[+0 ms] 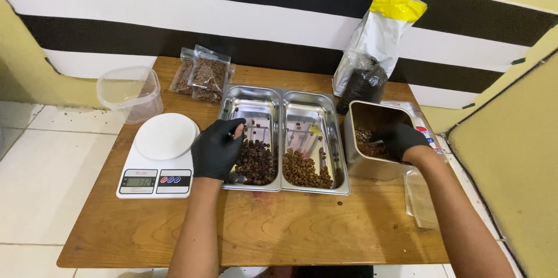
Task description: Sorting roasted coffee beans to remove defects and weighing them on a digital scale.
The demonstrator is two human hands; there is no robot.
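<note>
Both my hands wear black gloves. My left hand (217, 148) rests at the left rim of the left steel tray (254, 96), fingers pinched over a pile of dark coffee beans (254, 163); what it holds, if anything, is hidden. The right steel tray (311, 103) beside it holds lighter brown beans (304, 170). My right hand (399, 138) reaches down into a deep steel container (356, 160) with beans (364, 136) at its bottom; its fingers are curled among them.
A white kitchen scale (157, 156) stands left of the trays on the wooden table (261, 231). Behind it sit a clear plastic tub (129, 91) and clear bean pouches (202, 74). A white and yellow bag (378, 39) leans on the wall. Clear plastic bags (419, 196) lie at right.
</note>
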